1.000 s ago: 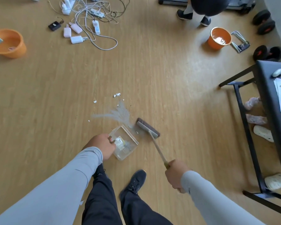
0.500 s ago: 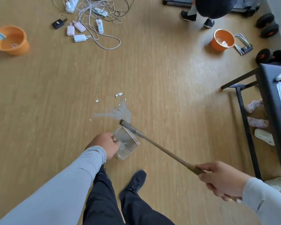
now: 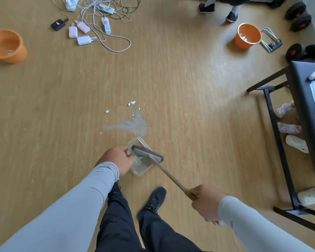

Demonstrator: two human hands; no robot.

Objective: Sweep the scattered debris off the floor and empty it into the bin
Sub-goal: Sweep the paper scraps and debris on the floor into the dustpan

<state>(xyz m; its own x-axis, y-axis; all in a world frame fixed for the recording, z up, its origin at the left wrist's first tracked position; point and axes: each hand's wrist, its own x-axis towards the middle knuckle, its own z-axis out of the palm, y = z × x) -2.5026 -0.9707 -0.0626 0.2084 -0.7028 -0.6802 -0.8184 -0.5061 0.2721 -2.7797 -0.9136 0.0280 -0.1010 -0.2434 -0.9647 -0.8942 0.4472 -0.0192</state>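
A: Where is the debris?

B: A grey smear of dust and a few small silvery scraps lie near the middle of the wooden floor. Just nearer the person sits a clear plastic dustpan, its open mouth facing the dust.

A: And the hands?

B: The left hand grips the dustpan's handle end, fingers curled round it. The right hand is closed round the wooden handle of a brush, whose grey head lies across the dustpan.

A: Where is the bin?

B: One orange bucket stands toward the floor's far right corner, and another orange bucket at the left edge; I cannot tell which is the bin.

A: Anything else?

B: Tangled cables and chargers lie by the far edge, dumbbells at the far right, and a black surface runs along the right edge with slippers beneath.
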